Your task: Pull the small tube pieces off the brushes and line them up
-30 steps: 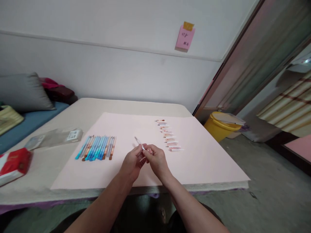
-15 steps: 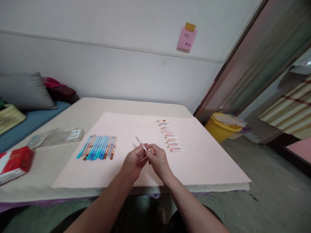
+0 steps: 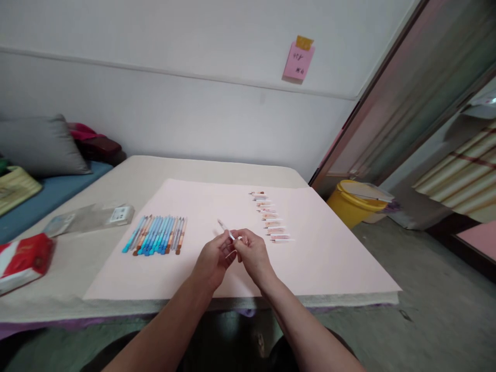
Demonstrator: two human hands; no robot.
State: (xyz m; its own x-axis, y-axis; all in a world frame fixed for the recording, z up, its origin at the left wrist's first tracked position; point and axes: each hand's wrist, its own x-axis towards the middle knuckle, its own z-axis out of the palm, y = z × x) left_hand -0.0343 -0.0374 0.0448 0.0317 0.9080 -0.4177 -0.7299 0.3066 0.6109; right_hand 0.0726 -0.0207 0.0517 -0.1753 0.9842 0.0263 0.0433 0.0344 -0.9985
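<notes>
Above the near middle of the pink sheet, my left hand (image 3: pixel 213 257) and my right hand (image 3: pixel 252 254) meet around a slim white pen (image 3: pixel 223 226). Its far end points up and to the left, and its near part is hidden by my fingers. Both hands are closed on it, the right one pinching near its lower end. To the left lies a row of pens (image 3: pixel 158 235) with blue, brown and greyish barrels, side by side. On the right, several thin white pen-like pieces (image 3: pixel 273 223) form a slanting column, their dark tips facing left.
The pink sheet (image 3: pixel 329 263) covers much of a cloth-topped table (image 3: pixel 194 168). At the left lie a clear plastic sleeve (image 3: pixel 93 219) and a red and white packet (image 3: pixel 25 262). A yellow bin (image 3: pixel 351 206) stands beyond the right edge. A wall rises behind the table.
Both hands stay almost in place on the white pen. The pen has shifted very slightly right and down. The rows on the sheet are unchanged.
</notes>
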